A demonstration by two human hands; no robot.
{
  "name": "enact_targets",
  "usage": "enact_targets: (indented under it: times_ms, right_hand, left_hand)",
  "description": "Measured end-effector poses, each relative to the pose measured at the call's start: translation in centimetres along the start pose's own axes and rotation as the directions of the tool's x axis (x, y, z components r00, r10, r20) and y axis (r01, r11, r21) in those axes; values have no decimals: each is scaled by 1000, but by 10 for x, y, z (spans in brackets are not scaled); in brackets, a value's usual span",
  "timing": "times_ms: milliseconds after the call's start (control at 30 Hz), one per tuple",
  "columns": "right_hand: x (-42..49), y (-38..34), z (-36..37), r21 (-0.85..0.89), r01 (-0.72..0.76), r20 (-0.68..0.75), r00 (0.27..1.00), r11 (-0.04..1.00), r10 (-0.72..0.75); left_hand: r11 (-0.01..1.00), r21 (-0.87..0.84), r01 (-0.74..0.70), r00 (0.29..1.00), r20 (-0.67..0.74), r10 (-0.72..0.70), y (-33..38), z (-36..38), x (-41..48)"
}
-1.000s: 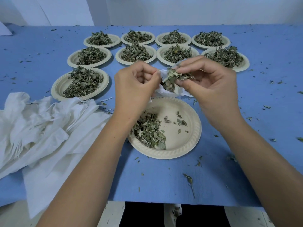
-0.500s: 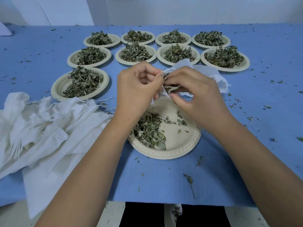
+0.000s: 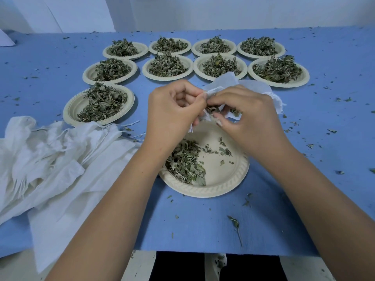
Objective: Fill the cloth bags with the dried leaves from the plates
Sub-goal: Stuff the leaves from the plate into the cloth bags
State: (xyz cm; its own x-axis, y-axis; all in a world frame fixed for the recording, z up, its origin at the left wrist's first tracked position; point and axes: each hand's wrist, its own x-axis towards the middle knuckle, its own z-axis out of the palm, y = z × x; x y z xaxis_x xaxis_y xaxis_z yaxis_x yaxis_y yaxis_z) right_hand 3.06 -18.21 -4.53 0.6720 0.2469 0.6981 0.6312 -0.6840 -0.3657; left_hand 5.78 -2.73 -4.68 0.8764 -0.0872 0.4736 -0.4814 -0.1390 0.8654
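Above the near plate point(image 3: 220, 172): cloth bag point(image 3: 227, 83) held off the table. left hand point(image 3: 174, 110) pinches its mouth edge, right hand point(image 3: 251, 120) is curled on the mouth too, with leaf bits under its fingers. dried leaves point(image 3: 184, 161) lie on the plate's left side. Nine full plates point(image 3: 86, 75) beyond, spare bags point(image 3: 50, 159) piled left.

The left forearm point(image 3: 121, 199) comes up from the lower left and the right forearm point(image 3: 314, 189) from the lower right, both bare, meeting at mid-frame with the wrists roughly straight. The left grip point(image 3: 174, 106) shows its back, fingers curled into a loose fist, thumb and forefinger pinching the rim of the cloth bag point(image 3: 253, 86). The right grip point(image 3: 247, 114) touches the left at the fingertips and arches palm-down over the bag's mouth, fingers bent and thumb tucked beneath, closed on the cloth.
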Motion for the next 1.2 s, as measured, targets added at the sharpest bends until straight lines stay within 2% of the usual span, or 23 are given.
enact_targets:
  times_ms: [100, 200, 267, 333, 400, 500, 567, 633, 700, 800, 833, 867, 900, 933, 1000, 1033, 1067, 1100, 1200]
  right_hand:
    - [3, 1, -5, 85, -58, 17, 998, 995, 56]
    - [2, 1, -9, 195, -34, 65, 998, 980, 21]
    - [1, 0, -7, 182, -18, 101, 995, 983, -1]
    - [0, -1, -5, 164, 4, 71, 997, 986, -16]
    - [0, -1, -4, 117, 53, -23, 998, 992, -51]
    - [0, -2, -3, -99, 125, -75, 988, 987, -133]
    - [0, -4, 0, -223, 161, 25, 987, 962, -159]
    - [-1, -8, 2, -246, 153, 159, 980, 957, -116]
    - [-1, -9, 0, -196, 80, 167, 985, 977, -47]
    - [0, -7, -10, 43, -18, -53, 998, 999, 21]
    - [0, -8, -14, 147, -24, -68, 997, 989, 34]
    - [0, -9, -17, 276, -48, -3, 999, 960, 51]
    - [-1, -14, -18, 410, -120, 137, 988, 904, 68]
    - [-3, -19, -16, 500, -237, 323, 944, 833, 74]
    - [-8, -29, -6, 484, -453, 657, 753, 749, 31]
    - [-11, -31, 1, 431, -514, 741, 671, 741, 34]
    - [-13, -31, 7, 397, -545, 764, 642, 739, 63]
    - [-13, -29, 10, 373, -556, 743, 658, 743, 119]
    - [-9, -17, 7, 297, -467, 573, 785, 833, 236]
  left_hand:
    - [999, -21, 43, 997, -56, -44, -1, -3, 3]
    - [998, -33, 59, 995, -83, -62, -1, -3, 3]
    - [998, -30, 61, 995, -79, -63, -1, -3, 3]
    - [998, -29, 58, 996, -64, -59, 0, -3, 2]
    - [999, -28, 44, 998, -53, -45, 0, -3, 2]
    - [999, -52, 10, 1000, -27, -11, 2, -3, 1]
    - [997, -65, -33, 999, 12, 34, 2, -2, 0]
    - [998, -26, -58, 997, 39, 59, 2, 0, -1]
    - [999, -15, -38, 999, 11, 38, 1, 1, -1]
    - [998, -61, 5, 994, -108, -12, -1, -3, 2]
    - [997, -75, 12, 989, -147, -23, -1, -5, 3]
    - [996, -88, 21, 983, -178, -36, -2, -6, 5]
    - [994, -104, 32, 978, -201, -53, -1, -6, 5]
    - [991, -122, 47, 974, -213, -72, -1, -6, 6]
    - [984, -158, 78, 969, -219, -111, 0, -5, 7]
    - [981, -174, 90, 968, -217, -128, 0, -5, 7]
    - [977, -190, 101, 966, -218, -142, 0, -6, 7]
    - [972, -209, 108, 963, -221, -155, 0, -6, 8]
    - [960, -253, 117, 958, -227, -176, -1, -8, 9]
